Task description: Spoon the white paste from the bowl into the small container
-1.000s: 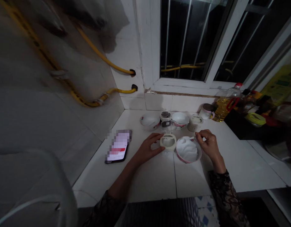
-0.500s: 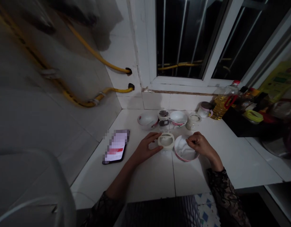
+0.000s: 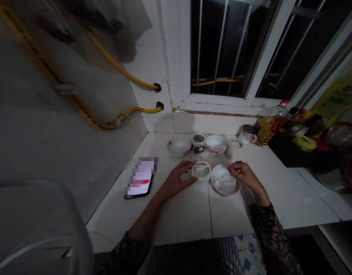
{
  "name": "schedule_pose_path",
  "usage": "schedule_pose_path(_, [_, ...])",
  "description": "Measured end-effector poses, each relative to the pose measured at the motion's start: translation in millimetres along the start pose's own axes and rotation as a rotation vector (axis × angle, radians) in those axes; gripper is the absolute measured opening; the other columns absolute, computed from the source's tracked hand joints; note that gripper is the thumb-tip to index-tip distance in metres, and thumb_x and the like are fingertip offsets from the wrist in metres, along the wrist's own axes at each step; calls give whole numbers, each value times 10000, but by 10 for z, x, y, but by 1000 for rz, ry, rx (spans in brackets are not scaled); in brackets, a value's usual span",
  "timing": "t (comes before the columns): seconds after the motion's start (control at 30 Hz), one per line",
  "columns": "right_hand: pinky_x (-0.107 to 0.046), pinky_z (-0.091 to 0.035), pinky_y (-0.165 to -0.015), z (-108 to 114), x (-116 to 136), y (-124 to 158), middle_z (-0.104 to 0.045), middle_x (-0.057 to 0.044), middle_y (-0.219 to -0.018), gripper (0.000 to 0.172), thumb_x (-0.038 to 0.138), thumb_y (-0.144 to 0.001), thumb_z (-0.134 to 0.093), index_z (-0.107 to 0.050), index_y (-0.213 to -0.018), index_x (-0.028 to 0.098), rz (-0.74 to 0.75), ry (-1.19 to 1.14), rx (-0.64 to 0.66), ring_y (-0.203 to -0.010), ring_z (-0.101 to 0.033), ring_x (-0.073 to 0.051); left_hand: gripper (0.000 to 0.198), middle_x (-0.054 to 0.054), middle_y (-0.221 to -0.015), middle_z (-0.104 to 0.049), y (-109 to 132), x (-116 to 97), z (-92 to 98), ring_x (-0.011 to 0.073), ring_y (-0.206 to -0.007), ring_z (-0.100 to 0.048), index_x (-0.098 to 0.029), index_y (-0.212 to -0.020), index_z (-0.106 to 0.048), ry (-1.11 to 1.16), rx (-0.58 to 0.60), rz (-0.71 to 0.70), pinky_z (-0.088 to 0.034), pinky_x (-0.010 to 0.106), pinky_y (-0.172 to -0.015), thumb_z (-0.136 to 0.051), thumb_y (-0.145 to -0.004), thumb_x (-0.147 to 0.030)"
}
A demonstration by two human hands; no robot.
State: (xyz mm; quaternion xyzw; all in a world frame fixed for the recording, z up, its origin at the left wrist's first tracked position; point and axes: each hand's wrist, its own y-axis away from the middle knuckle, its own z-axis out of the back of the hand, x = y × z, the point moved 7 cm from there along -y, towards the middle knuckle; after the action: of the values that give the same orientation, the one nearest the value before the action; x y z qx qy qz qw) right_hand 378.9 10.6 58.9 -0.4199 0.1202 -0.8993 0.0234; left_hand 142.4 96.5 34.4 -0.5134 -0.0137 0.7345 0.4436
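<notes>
The white bowl sits on the white tiled worktop, filled with a white, powdery-looking substance and with a pink pattern on its rim. The person's right hand hovers over the bowl's far right rim. Its grip is pressed together, thumb against fingers in a small pinch, and I cannot tell whether the fingertips hold anything.

Just left of the bowl, nearly touching it, lies a cream ring, probably a roll of masking tape. The left hand rests against the ring's left side, its grip loosely spread and its fingertips touching the ring's edge.

Beyond the bowl, a tight row stands along the wall: a patterned bowl, a dark-topped jar, a small clear glass, a second patterned bowl and a cream tub. None of them stands between the hands and the bowl. Farther right of the bowl are a white mug and a bottle of yellow oil. Well left of it lies a phone with a pixelated screen.
</notes>
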Motion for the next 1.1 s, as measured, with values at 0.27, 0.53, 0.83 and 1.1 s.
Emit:
schedule_pose_path(0.27, [-252, -257, -519, 104, -47, 23, -305, 53, -517, 504, 576, -791, -562, -360, -499, 218, -135, -161, -84, -519, -272, -81, 487, 96, -1252, -625, 3, 7, 3, 238, -1123, -624, -261, -1325, -599, -10, -12, -23, -581, 351, -851, -676, -863, -393])
schedule_pose_path(0.53, [-255, -266, -467, 255, -143, 10, -376, 42, -427, 540, 628, -749, -581, -410, -441, 218, -207, -199, -241, -444, -316, -84, 487, 94, -1247, -626, -1, 14, 4, 238, -1121, -627, -261, -1326, -598, -20, -14, -25, -581, 350, -854, -679, -861, -378])
schedule_pose_path(0.83, [-266, -377, -561, 170, 361, 132, -517, 19, -523, 443, 446, -945, -490, -519, -576, 204, 94, 1, -649, -519, -467, -117, 500, 92, -1260, -621, 1, 13, 2, 227, -1108, -626, -270, -1327, -600, -6, -3, 8, -572, 346, -869, -689, -851, -397])
schedule_pose_path(1.1, [-339, -412, -842, -204, 982, 237, -657, 10, -658, 222, 186, -967, -515, -597, -761, 201, 714, 570, -448, -584, -545, -116, 506, 107, -1261, -618, -1, 25, -3, 245, -1146, -610, -259, -1324, -606, 27, 1, 7, -566, 351, -878, -695, -847, -404])
